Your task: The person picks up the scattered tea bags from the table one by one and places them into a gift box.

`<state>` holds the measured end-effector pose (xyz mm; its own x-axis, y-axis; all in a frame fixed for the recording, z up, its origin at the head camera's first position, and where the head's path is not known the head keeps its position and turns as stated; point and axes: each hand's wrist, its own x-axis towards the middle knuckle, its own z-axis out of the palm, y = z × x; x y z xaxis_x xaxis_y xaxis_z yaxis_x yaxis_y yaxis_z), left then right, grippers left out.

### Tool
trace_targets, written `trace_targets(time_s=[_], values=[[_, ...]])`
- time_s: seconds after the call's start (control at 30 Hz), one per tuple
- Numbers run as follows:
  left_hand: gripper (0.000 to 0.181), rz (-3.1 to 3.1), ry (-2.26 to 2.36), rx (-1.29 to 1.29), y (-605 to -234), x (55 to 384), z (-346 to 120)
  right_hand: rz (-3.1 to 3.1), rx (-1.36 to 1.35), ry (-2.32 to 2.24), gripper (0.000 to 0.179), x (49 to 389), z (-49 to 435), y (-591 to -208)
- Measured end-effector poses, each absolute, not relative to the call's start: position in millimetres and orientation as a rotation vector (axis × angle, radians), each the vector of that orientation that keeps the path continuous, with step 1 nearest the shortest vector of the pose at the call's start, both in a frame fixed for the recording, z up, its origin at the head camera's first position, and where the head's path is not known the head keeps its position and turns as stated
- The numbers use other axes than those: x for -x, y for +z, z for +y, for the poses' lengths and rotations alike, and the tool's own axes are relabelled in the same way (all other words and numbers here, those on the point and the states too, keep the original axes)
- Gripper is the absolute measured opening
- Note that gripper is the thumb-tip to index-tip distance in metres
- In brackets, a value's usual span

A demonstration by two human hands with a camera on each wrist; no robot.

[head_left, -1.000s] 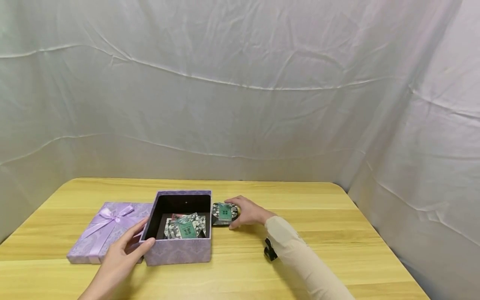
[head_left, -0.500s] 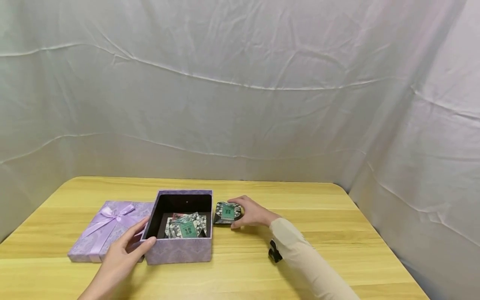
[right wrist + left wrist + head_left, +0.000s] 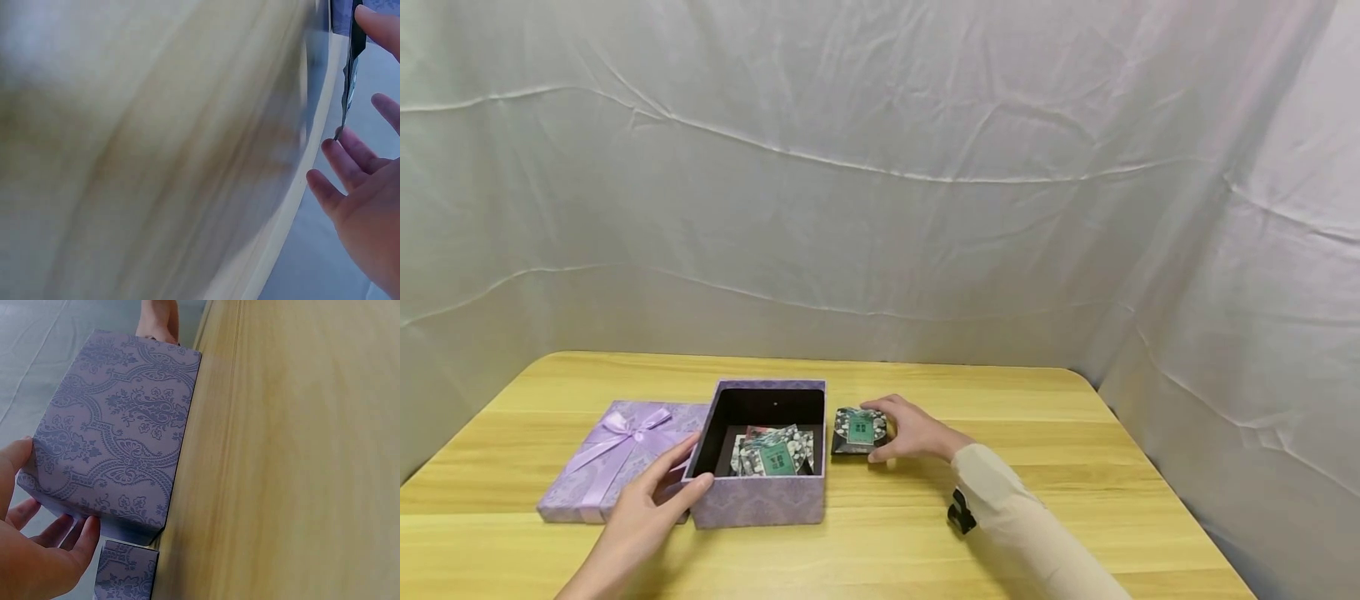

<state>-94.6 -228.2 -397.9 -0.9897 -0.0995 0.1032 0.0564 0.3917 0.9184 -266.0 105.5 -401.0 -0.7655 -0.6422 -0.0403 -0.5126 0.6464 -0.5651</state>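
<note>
A purple patterned box [image 3: 758, 502] stands lidless on the table, several packets with dark-and-white print and a green label [image 3: 777, 458] lying inside. My left hand [image 3: 643, 512] holds the box at its front left corner, thumb on the front wall; in the left wrist view its fingers [image 3: 85, 542] bend against the side. Just right of the box, my right hand [image 3: 917, 432] pinches a similar dark packet [image 3: 861, 427] between thumb and fingers. The right wrist view shows that packet [image 3: 350, 84] edge-on, thin, with fingertips at both ends.
The purple lid [image 3: 617, 462] with a ribbon bow lies on the table left of the box, close beside it. A wood-grain table [image 3: 1052, 433] extends to the right. White cloth [image 3: 880, 208] hangs behind and around it.
My right hand and its packet have shifted slightly right, widening the gap to the box. The left hand keeps its hold on the box corner.
</note>
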Motion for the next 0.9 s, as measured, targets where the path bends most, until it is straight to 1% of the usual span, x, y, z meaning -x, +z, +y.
trace_targets(time_s=[0.47, 0.7, 0.9], values=[[0.061, -2.513, -1.663, -0.05, -399, 95, -229, 2.61, 0.943, -0.905, 0.081, 250, 125, -391], [0.061, -2.515, -1.657, -0.056, -401, 95, -229, 2.629, 0.961, -0.922, 0.082, 248, 132, -388], [0.061, -2.513, -1.653, -0.058, -402, 96, -230, 2.638, 0.979, -0.935, 0.082, 241, 133, -376]])
